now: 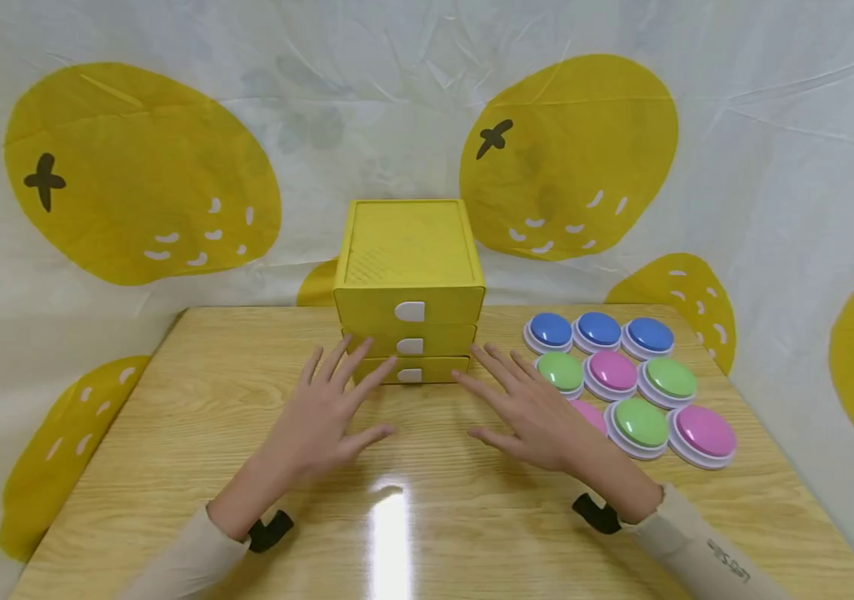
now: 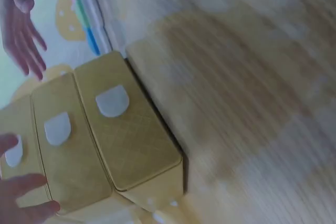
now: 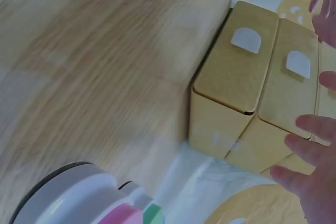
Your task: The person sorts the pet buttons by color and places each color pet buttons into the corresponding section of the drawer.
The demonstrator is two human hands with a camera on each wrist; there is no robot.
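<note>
A yellow cabinet with three stacked drawers and white tabs stands at the back middle of the table, its drawers closed. In front of its left side my left hand hovers palm down, fingers spread and holding nothing. My right hand is held likewise in front of its right side, between the cabinet and the round buttons, partly covering a pink one. The left wrist view shows the drawer fronts with left fingertips at the lower left; the right wrist view shows the cabinet with right fingers beside it.
Several round buttons, blue, green and pink, stand in rows on white bases on the right of the wooden table. A white curtain with yellow fruit prints hangs behind and at the sides.
</note>
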